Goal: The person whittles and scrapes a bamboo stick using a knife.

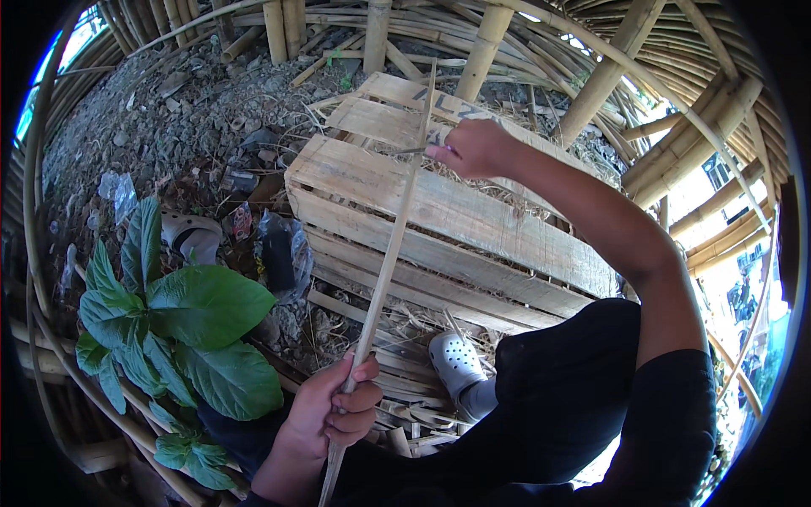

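Observation:
A long, pale bamboo strip (390, 264) slants up from the lower middle to past the far edge of a wooden slatted crate. My left hand (338, 401) is wrapped round its lower part, and the tail end runs down below my fist. Over the crate, my right hand (475, 149) is closed in a fist around a small knife (411, 151). Its thin, dark blade crosses the strip near the upper end and seems to touch it. The knife's handle is hidden inside my fingers.
The wooden crate (473, 221) stands in front of me, its slats gapped, with straw inside. A leafy green plant (207, 308) rises at the left. Dark plastic litter (283, 249) and a grey clog (190, 235) lie on rubble. Bamboo posts (484, 52) stand behind. Bamboo strips litter the ground by my white clog (456, 362).

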A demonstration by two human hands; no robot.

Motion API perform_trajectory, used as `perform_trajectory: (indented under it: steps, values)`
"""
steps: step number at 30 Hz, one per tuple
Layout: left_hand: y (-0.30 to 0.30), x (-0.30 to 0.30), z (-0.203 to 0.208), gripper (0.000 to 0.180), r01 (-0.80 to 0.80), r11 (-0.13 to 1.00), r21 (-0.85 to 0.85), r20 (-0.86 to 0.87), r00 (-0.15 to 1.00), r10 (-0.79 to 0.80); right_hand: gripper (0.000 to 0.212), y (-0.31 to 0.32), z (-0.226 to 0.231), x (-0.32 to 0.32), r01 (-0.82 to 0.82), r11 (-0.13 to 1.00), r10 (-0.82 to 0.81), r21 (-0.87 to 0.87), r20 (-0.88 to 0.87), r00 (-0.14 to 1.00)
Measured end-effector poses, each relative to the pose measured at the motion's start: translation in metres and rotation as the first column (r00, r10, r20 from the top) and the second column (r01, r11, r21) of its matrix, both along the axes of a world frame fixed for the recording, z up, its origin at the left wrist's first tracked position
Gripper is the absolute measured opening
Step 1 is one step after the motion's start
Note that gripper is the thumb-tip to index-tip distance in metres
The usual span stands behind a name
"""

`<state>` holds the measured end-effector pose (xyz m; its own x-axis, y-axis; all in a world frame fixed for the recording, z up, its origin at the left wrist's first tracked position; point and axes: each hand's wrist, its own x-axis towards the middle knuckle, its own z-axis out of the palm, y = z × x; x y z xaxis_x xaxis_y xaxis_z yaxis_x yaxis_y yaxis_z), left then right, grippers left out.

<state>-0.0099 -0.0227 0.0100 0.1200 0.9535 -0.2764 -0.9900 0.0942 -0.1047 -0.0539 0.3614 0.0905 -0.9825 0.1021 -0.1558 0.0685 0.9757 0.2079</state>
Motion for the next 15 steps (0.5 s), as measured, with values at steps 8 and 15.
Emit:
perform_trajectory:
  steps: [8, 15]
  values:
    - [0.001, 0.001, 0.002, 0.030, 0.017, 1.000, -0.008, -0.029, 0.999, -0.017, 0.065, 0.000, -0.012, 0.004, -0.035, 0.995, 0.025, -0.093, -0.098, 0.995]
    - [-0.004, 0.002, -0.001, 0.030, 0.008, 1.000, 0.001, -0.020, 1.000, -0.008, 0.066, 0.005, -0.029, 0.002, -0.245, 0.962, 0.235, -0.118, -0.096, 0.967]
